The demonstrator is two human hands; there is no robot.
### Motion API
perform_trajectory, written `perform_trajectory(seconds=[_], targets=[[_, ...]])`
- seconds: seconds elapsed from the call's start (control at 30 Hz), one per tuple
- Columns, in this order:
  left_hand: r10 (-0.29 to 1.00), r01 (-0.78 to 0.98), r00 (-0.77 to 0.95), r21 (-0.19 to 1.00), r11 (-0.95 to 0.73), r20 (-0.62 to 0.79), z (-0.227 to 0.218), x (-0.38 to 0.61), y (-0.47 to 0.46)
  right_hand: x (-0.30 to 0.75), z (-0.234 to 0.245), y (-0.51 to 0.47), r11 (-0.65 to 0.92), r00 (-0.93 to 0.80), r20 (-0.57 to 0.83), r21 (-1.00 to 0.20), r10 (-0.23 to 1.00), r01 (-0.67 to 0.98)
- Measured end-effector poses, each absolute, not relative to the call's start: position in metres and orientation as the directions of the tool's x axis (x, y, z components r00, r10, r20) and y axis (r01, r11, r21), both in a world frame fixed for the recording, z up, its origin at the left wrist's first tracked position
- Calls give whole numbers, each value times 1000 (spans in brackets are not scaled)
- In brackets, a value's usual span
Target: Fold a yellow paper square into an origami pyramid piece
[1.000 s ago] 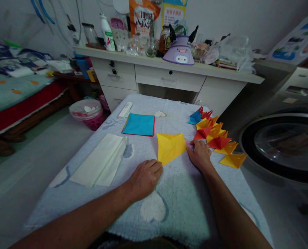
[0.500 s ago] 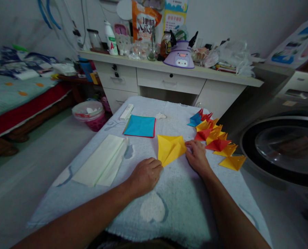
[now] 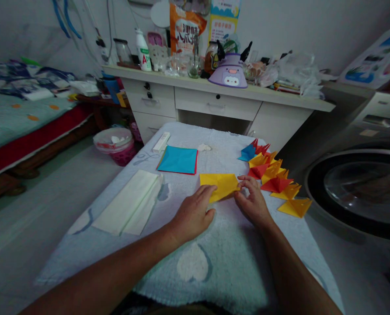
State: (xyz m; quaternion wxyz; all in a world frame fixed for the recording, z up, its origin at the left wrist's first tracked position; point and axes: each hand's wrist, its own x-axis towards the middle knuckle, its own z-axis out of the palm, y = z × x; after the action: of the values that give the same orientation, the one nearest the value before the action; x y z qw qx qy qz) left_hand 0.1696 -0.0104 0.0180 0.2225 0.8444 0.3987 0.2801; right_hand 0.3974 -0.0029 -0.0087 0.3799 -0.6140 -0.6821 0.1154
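A folded yellow paper [image 3: 219,183] lies on the light blue towel [image 3: 214,245] that covers the table. My left hand [image 3: 195,213] rests on the paper's near left corner, fingers curled over its edge. My right hand [image 3: 252,201] pinches the paper's right corner between thumb and fingers. Just right of that hand lies a row of several folded paper pieces [image 3: 275,179] in yellow, red and blue.
A stack of blue and red paper squares [image 3: 178,159] lies further back, with a white tube [image 3: 161,141] behind it. A folded white sheet [image 3: 131,203] lies at the left. A washing machine door [image 3: 359,188] is at the right, a cluttered desk [image 3: 221,94] behind, a pink bin [image 3: 114,144] on the floor.
The yellow paper's near point has been folded up, so it looks flatter and narrower. My left hand moved forward onto it; my right hand shifted slightly to pinch its right corner.
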Motion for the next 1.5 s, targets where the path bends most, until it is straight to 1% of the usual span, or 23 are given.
perform_trajectory(seconds=[0.07, 0.17, 0.37, 0.47, 0.6, 0.7, 0.77, 0.83, 0.9, 1.0, 1.1, 1.17, 1.23, 1.3, 1.37, 1.5], targets=[[799, 526, 510, 619, -583, 319, 20, 177, -9, 394, -1, -8, 271, 56, 448, -632, 892, 726], [801, 495, 472, 641, -587, 369, 21, 185, -6, 389, 8, -15, 336, 25, 501, -616, 865, 712], [800, 455, 377, 659, -599, 467, 21, 181, 6, 378, 14, -23, 401, -62, 530, -554, 846, 730], [785, 383, 368, 688, -617, 499, 17, 174, 11, 378, 8, -21, 375, -88, 500, -509, 862, 775], [758, 292, 371, 708, -643, 536, 10, 167, 17, 385, 1, -14, 330, -82, 481, -458, 873, 826], [747, 270, 392, 709, -651, 537, 4, 164, 22, 390, -2, -12, 270, -47, 453, -443, 890, 855], [751, 293, 398, 703, -648, 527, -1, 162, 25, 391, -2, -13, 235, -36, 429, -421, 903, 876], [760, 352, 406, 680, -643, 508, -4, 161, 26, 391, -3, -14, 221, -43, 422, -382, 906, 898], [756, 430, 445, 626, -651, 481, -5, 160, 25, 389, -4, -15, 197, -44, 419, -330, 907, 923], [715, 531, 522, 479, -699, 465, -2, 159, 18, 386, -5, -16, 156, -39, 424, -245, 905, 957], [638, 570, 573, 309, -761, 514, 4, 159, 11, 381, -4, -17, 154, -64, 424, -181, 903, 971], [584, 570, 607, 216, -792, 539, 8, 159, 9, 379, -3, -18, 168, -88, 410, -165, 908, 972], [550, 567, 643, 152, -810, 533, 10, 157, 8, 379, -3, -18, 201, -120, 394, -172, 911, 964], [550, 573, 673, 121, -811, 496, 10, 153, 6, 380, -2, -18, 247, -160, 377, -195, 912, 949], [579, 593, 681, 127, -795, 448, 9, 147, 4, 383, -2, -17, 286, -192, 361, -229, 912, 930], [680, 648, 632, 228, -726, 371, 2, 137, 1, 391, -1, -14, 374, -274, 315, -325, 909, 869]])
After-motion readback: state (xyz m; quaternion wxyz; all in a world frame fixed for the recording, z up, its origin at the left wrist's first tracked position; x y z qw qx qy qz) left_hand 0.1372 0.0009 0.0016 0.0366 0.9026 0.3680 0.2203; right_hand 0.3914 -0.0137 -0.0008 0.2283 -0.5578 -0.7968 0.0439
